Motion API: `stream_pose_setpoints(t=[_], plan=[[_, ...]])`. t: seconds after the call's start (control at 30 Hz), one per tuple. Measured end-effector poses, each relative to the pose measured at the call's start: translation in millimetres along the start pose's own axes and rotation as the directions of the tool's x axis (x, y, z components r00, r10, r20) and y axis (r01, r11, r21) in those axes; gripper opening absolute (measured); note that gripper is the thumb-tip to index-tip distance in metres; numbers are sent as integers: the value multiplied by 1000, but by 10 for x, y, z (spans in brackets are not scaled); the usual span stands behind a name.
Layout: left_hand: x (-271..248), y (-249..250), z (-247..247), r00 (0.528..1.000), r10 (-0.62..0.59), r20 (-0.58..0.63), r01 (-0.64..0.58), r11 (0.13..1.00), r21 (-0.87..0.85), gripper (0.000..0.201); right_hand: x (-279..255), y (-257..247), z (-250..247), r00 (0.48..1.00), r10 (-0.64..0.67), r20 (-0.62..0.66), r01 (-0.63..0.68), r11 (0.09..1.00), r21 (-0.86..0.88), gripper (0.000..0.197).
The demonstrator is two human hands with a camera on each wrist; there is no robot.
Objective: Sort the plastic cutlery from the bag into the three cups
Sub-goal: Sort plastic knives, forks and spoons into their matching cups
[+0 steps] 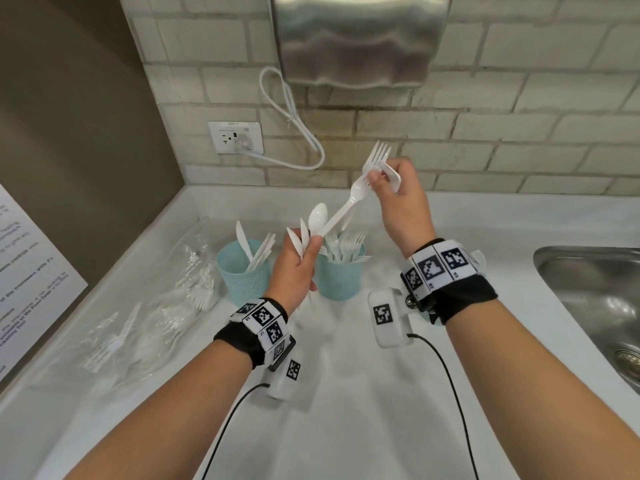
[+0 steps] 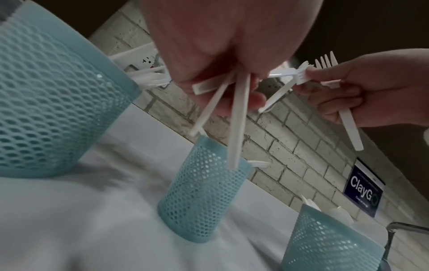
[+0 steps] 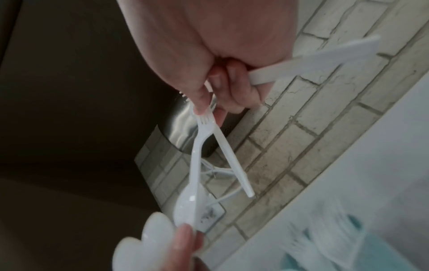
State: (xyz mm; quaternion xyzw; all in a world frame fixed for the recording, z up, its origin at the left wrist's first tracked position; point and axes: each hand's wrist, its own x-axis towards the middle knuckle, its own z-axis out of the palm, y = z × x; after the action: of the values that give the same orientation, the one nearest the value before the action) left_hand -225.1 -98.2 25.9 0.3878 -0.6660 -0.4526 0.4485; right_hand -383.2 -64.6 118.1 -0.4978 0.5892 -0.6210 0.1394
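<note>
My left hand [image 1: 308,251] grips a bunch of white plastic spoons and knives [image 1: 313,220] upright above the counter. My right hand [image 1: 375,178], higher and to the right, holds several forks [image 1: 379,150] and pinches one more fork [image 1: 349,202] by its head. That fork's handle slants down to the left hand's bunch. A teal mesh cup [image 1: 242,271] holds knives. A second cup [image 1: 341,275] holds forks. Most of the third cup [image 2: 329,243] is hidden behind my right wrist in the head view. The clear bag [image 1: 138,306] lies at the left with cutlery inside.
A steel sink [image 1: 588,289] is set into the white counter [image 1: 346,410] at the right. On the brick wall hang a steel dispenser [image 1: 356,39] and a socket [image 1: 235,136] with a looped white cable. A printed sheet [image 1: 31,265] is on the left wall.
</note>
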Motion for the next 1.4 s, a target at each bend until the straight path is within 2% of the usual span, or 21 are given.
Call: stream_pose_setpoints(t=[0.1, 0.2, 0.27, 0.4, 0.5, 0.57, 0.63, 0.67, 0.77, 0.83, 0.9, 0.97, 1.07, 1.17, 1.27, 1.33, 1.4], plan=[[27, -52, -13, 1000, -4, -19, 4, 999, 43, 31, -49, 142, 58, 1000, 2, -19, -4, 996, -87, 14], [56, -120, -28, 997, -57, -49, 59, 997, 46, 33, -98, 285, 113, 992, 35, -122, -44, 996, -74, 15], [62, -165, -47, 994, -88, -66, 92, 994, 63, 33, -108, 356, 124, 989, 37, -144, -51, 994, -99, 15], [71, -201, -55, 994, -92, -61, 95, 994, 51, 31, -166, 510, 194, 998, 43, -48, -53, 969, -242, 12], [67, -181, -28, 995, -93, -44, 94, 996, 13, 39, -235, 675, 252, 989, 131, 65, -101, 934, -344, 15], [54, -150, -4, 996, -88, -25, 88, 996, -10, 33, -263, 756, 270, 952, 249, 178, -152, 889, -433, 30], [54, -129, 13, 997, -81, -15, 81, 997, -20, 28, -261, 757, 264, 927, 311, 212, -185, 866, -464, 52], [56, -119, 19, 997, -76, -14, 76, 997, -16, 26, -251, 713, 255, 936, 302, 183, -194, 873, -448, 55], [55, -102, 34, 999, -44, -11, 44, 999, -1, 23, -188, 521, 220, 976, 210, 59, -188, 947, -262, 34], [48, -88, 41, 1000, -27, -4, 27, 1000, 12, 21, -137, 432, 197, 995, 94, -21, -96, 976, -194, 31], [37, -74, 47, 1000, -19, -2, 19, 1000, 25, 21, -111, 345, 196, 994, -56, -96, 31, 970, -241, 32], [33, -81, 52, 1000, -18, -1, 18, 999, 41, 19, -87, 328, 227, 986, -118, -121, 101, 985, -136, 24], [32, -120, 63, 1000, -15, 9, 14, 998, 65, 18, -93, 433, 313, 994, -65, -85, 64, 998, -21, 19], [23, -127, 88, 999, -30, 10, 30, 998, 57, 20, -115, 601, 323, 996, 63, 56, -54, 989, -138, 19], [7, -111, 108, 999, -34, 20, 32, 997, 68, 19, -158, 638, 266, 957, 239, 166, -194, 949, -248, 45], [5, -89, 118, 1000, -5, 18, 4, 997, 78, 18, -195, 585, 222, 952, 267, 150, -232, 949, -214, 60], [34, -94, 145, 1000, 25, 5, -26, 993, 113, 16, -243, 484, 195, 956, 239, 171, -215, 965, -150, 61]])
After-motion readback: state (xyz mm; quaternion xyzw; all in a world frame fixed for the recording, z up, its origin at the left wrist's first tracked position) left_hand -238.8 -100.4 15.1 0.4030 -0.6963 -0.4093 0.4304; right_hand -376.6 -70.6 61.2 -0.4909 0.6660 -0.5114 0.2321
